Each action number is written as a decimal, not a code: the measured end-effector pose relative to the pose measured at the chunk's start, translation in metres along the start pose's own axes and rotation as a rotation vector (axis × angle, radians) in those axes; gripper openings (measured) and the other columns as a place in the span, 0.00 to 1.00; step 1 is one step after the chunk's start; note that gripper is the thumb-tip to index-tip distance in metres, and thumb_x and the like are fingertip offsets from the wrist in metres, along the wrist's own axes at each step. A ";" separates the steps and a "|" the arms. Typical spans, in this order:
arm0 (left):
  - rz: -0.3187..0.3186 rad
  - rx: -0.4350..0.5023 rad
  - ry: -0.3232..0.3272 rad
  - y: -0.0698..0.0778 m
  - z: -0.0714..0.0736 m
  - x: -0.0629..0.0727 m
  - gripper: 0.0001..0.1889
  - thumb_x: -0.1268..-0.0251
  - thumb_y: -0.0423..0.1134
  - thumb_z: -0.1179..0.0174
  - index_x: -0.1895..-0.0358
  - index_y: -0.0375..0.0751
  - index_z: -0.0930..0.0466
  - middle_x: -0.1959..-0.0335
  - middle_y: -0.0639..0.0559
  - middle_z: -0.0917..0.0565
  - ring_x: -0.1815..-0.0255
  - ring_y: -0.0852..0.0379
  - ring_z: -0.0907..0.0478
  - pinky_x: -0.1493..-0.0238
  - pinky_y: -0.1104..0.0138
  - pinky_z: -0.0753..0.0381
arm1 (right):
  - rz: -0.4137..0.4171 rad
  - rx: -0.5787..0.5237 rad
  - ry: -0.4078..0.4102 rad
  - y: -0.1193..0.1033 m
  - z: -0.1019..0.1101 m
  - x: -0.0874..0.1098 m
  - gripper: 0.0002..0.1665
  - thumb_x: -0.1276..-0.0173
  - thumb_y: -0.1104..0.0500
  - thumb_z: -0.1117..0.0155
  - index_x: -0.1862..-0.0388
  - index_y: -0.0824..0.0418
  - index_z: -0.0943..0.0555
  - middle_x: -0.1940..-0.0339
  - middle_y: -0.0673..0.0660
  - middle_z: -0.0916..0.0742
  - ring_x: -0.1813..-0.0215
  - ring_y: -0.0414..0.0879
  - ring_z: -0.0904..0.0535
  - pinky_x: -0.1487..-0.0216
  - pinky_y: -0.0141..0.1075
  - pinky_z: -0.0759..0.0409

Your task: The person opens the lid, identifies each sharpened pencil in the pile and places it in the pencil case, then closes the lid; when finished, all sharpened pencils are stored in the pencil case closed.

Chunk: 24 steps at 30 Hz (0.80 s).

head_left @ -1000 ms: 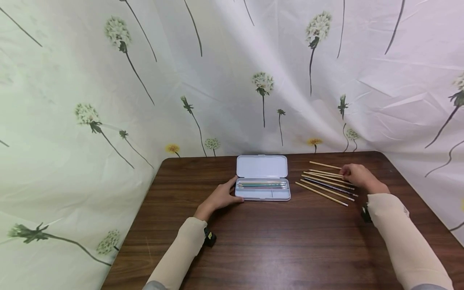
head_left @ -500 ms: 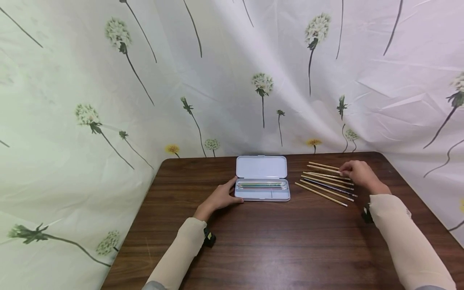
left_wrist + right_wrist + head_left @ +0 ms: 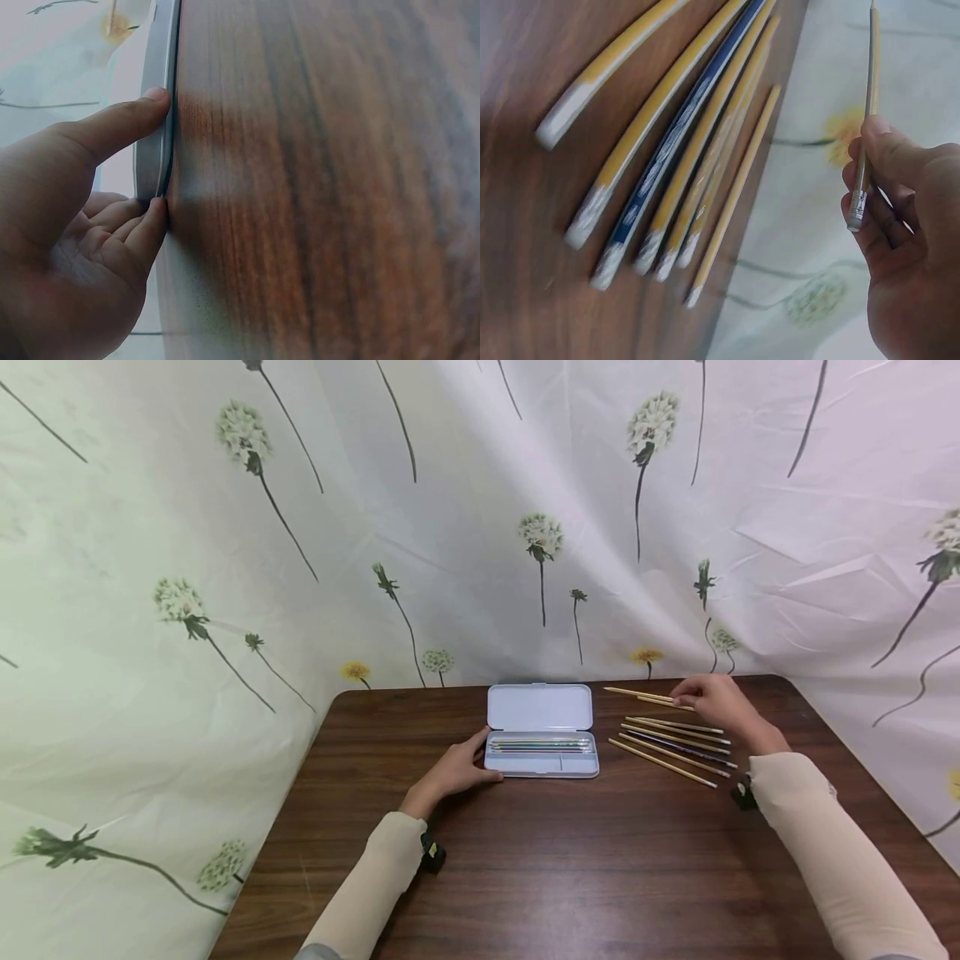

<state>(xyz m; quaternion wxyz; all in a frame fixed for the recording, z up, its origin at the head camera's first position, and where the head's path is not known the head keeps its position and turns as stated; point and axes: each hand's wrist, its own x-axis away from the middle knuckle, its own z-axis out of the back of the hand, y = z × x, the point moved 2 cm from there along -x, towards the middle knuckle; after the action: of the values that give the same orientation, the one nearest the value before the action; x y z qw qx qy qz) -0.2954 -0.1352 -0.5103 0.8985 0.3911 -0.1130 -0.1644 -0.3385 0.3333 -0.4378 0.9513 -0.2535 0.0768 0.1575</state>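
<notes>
In the head view a white pencil case (image 3: 540, 707) lies with its lid raised at the back of the table. Several coloured pencils (image 3: 542, 745) lie in its long rear compartment. My left hand (image 3: 452, 768) holds the case's left end, thumb along the front side and fingers at the end, as the left wrist view shows. My right hand (image 3: 716, 702) pinches a yellow pencil (image 3: 874, 60) near its eraser end, lifted off the table with the tip pointing left. Below that hand, several yellow pencils (image 3: 663, 762) and a dark blue pencil (image 3: 660, 165) lie loosely fanned out.
The brown wooden table (image 3: 525, 868) reaches back to a white cloth (image 3: 450, 527) printed with dandelions. The case's front compartment has a small divider. One loose yellow pencil (image 3: 739, 187) lies apart, near the table's back edge.
My right hand has picked one yellow pencil out of the loose group and moved it up, back and to the left. My left hand and the case stay in place.
</notes>
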 end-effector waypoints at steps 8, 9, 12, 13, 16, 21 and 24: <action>-0.002 0.001 0.004 0.000 0.001 0.001 0.53 0.33 0.44 0.24 0.11 0.49 0.50 0.15 0.42 0.37 0.20 0.44 0.29 0.22 0.52 0.25 | 0.077 -0.062 -0.015 -0.036 -0.007 -0.012 0.07 0.25 0.65 0.30 0.55 0.65 0.08 0.61 0.62 0.07 0.63 0.53 0.14 0.64 0.39 0.20; -0.002 -0.003 0.003 0.000 0.001 0.001 0.53 0.33 0.44 0.24 0.11 0.49 0.50 0.15 0.42 0.36 0.20 0.44 0.29 0.22 0.52 0.25 | 0.088 -0.061 -0.015 -0.041 -0.009 -0.014 0.06 0.25 0.65 0.30 0.56 0.64 0.08 0.62 0.61 0.07 0.64 0.51 0.14 0.64 0.38 0.20; 0.001 -0.010 -0.002 0.000 0.001 0.001 0.53 0.33 0.44 0.24 0.12 0.48 0.50 0.15 0.41 0.37 0.20 0.44 0.29 0.22 0.52 0.25 | 0.121 -0.058 -0.013 -0.052 -0.014 -0.020 0.05 0.27 0.65 0.28 0.57 0.63 0.07 0.63 0.57 0.06 0.65 0.45 0.16 0.64 0.37 0.20; 0.001 -0.013 -0.004 0.000 0.001 0.001 0.53 0.33 0.44 0.24 0.12 0.48 0.50 0.15 0.41 0.37 0.20 0.44 0.28 0.22 0.52 0.25 | 0.134 -0.057 -0.014 -0.055 -0.016 -0.021 0.05 0.27 0.65 0.28 0.57 0.63 0.07 0.64 0.57 0.06 0.65 0.45 0.17 0.64 0.37 0.20; -0.006 -0.011 -0.006 0.000 0.000 0.002 0.53 0.33 0.44 0.24 0.12 0.46 0.50 0.15 0.40 0.37 0.21 0.43 0.28 0.22 0.51 0.24 | 0.172 -0.065 -0.021 -0.066 -0.023 -0.025 0.05 0.27 0.65 0.28 0.57 0.63 0.07 0.63 0.56 0.06 0.63 0.46 0.15 0.62 0.40 0.19; -0.005 -0.006 -0.004 0.000 0.000 0.001 0.53 0.33 0.43 0.24 0.12 0.46 0.50 0.15 0.41 0.37 0.20 0.44 0.29 0.22 0.52 0.24 | 0.197 -0.096 -0.042 -0.086 -0.035 -0.032 0.06 0.27 0.66 0.28 0.56 0.63 0.07 0.60 0.57 0.06 0.59 0.48 0.13 0.58 0.44 0.16; 0.002 -0.007 0.001 0.000 0.000 0.001 0.53 0.33 0.44 0.24 0.11 0.48 0.50 0.15 0.42 0.36 0.20 0.45 0.28 0.22 0.52 0.24 | 0.197 -0.116 -0.061 -0.098 -0.045 -0.037 0.06 0.27 0.66 0.29 0.56 0.63 0.07 0.59 0.57 0.06 0.61 0.46 0.15 0.58 0.43 0.17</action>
<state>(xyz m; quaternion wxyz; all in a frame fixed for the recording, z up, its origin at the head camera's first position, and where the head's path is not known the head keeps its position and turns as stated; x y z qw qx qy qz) -0.2948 -0.1359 -0.5104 0.9000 0.3880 -0.1122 -0.1638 -0.3426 0.2210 -0.4231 0.9168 -0.2946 0.0631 0.2622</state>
